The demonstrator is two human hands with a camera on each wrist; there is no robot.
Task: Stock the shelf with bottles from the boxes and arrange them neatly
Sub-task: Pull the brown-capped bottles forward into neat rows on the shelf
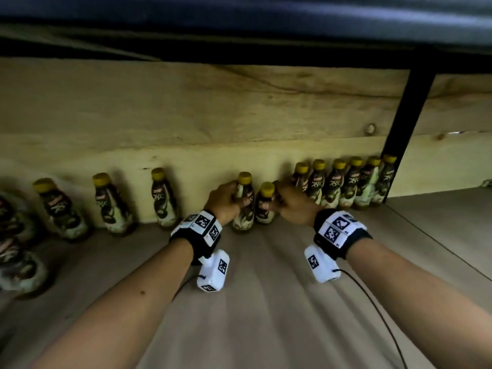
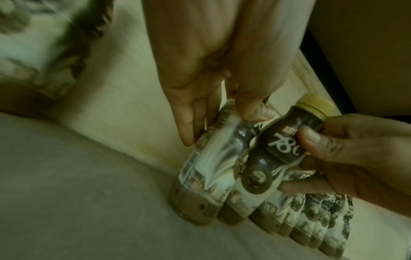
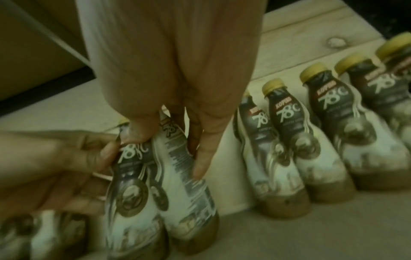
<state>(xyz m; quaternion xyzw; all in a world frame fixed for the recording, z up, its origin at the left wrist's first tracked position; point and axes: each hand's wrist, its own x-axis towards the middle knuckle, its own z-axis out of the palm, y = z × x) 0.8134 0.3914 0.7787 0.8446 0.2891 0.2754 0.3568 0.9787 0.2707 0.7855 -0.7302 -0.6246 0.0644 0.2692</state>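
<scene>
Two brown coffee bottles with yellow caps stand side by side on the wooden shelf board (image 1: pixel 266 302), near its back wall. My left hand (image 1: pixel 223 202) grips the left bottle (image 1: pixel 241 222) at the shoulder, thumb and fingers curled round it (image 2: pixel 206 167). My right hand (image 1: pixel 287 206) grips the shorter-looking right bottle (image 1: pixel 265 209) in the same way, seen close in the right wrist view (image 3: pixel 189 184). The two bottles touch each other. A small gap separates them from the tight row of bottles (image 1: pixel 346 182) to the right.
Three loosely spaced bottles (image 1: pixel 111 203) stand along the back wall to the left, with more crowded at the far left edge (image 1: pixel 16 257). A black metal post (image 1: pixel 407 123) rises at the row's right end. The dark upper shelf (image 1: pixel 239 27) hangs low overhead.
</scene>
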